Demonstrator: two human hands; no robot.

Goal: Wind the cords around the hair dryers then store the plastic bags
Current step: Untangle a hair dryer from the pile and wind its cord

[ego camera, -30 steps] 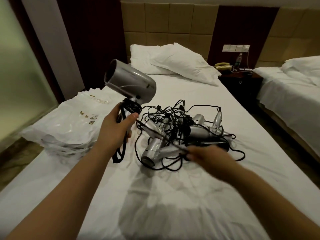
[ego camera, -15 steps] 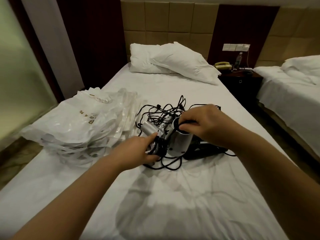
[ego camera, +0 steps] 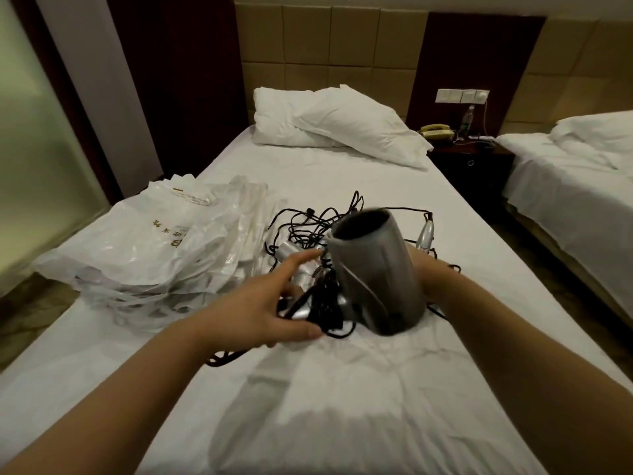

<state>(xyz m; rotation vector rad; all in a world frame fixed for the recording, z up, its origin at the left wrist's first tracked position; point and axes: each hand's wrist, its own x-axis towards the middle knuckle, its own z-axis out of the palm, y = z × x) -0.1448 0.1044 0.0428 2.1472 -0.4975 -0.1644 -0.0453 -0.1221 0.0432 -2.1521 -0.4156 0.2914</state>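
In the lower half of the frame two bare forearms reach forward over the white bed (ego camera: 342, 406). The left hand (ego camera: 263, 310), just left of centre, is spread, fingers extended and thumb low, touching the black cord (ego camera: 325, 306) bunched at the handle of a grey hair dryer (ego camera: 376, 272). The right hand (ego camera: 428, 272) is almost wholly hidden behind the dryer's barrel, so its grip cannot be told; it seems to steady the dryer from the far side. The dryer sits at the centre of the frame, tilted, its open mouth toward the top and its body blurred. The step in hand looks to be winding this dryer's cord around its handle. To do it well, the person would free this cord from the tangle first, keep the barrel firmly held, and lay the loops snug and side by side, so the plug end can be tucked in and nothing springs loose. Just behind lies the tangle of cords (ego camera: 308, 224) with other silver dryers (ego camera: 424, 234) caught in it, still unwound. To the left of centre, a heap of white plastic bags (ego camera: 154, 248) lies flat near the bed's edge; whether anything is inside them cannot be told, and they are not yet stored. Farther off, at the top, two pillows (ego camera: 335, 125) lie at the headboard.
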